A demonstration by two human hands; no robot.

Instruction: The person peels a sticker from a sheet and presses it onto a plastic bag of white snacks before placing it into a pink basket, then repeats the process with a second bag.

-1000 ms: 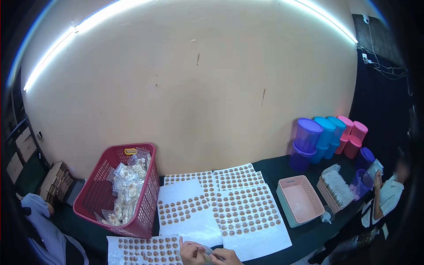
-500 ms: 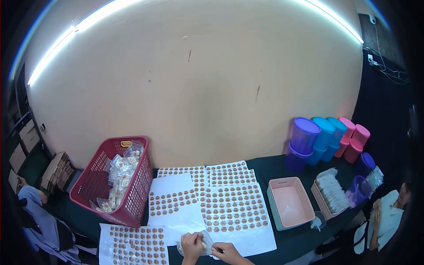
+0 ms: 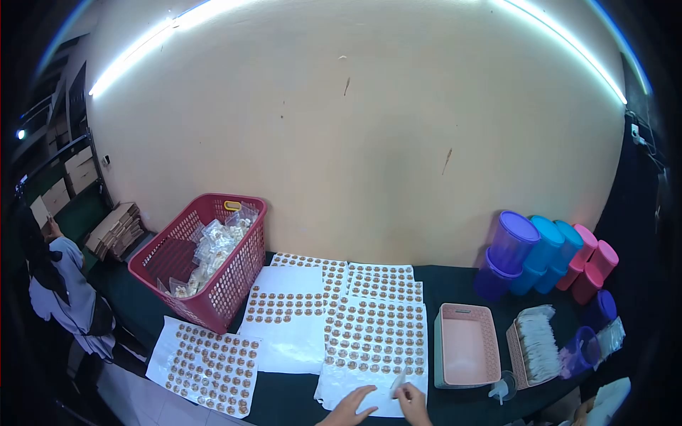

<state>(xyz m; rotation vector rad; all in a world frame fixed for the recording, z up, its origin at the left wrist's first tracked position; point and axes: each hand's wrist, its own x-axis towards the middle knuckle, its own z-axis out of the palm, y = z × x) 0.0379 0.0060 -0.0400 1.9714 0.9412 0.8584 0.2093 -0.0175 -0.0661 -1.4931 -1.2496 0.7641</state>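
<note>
My right hand [image 3: 412, 403] is closed on a small translucent plastic bag [image 3: 398, 383], which sticks up from the fingertips and is seen nearly edge-on. What the bag contains does not show. To its left, my left hand [image 3: 353, 407] has thumb and fingers apart with nothing between them. Both hands are over the lower edge of a white sticker sheet [image 3: 376, 334] with rows of round brown labels. Left of that lies a partly used sticker sheet [image 3: 284, 341], its lower part bare. Another label sheet [image 3: 206, 366] lies at the table's front left.
A maroon basket [image 3: 245, 284] with filled clear bags [image 3: 220, 245] stands at left. On the right are a pink-lined tray [image 3: 469, 348], a small cup [image 3: 503, 387], a basket of flat packets [image 3: 538, 348] and stacked coloured canisters [image 3: 518, 238]. A person [image 3: 71, 284] stands far left.
My left hand has let go of the bag and opened, and the bag is now in my right hand alone. The view has shifted, moving the scene rightward.
</note>
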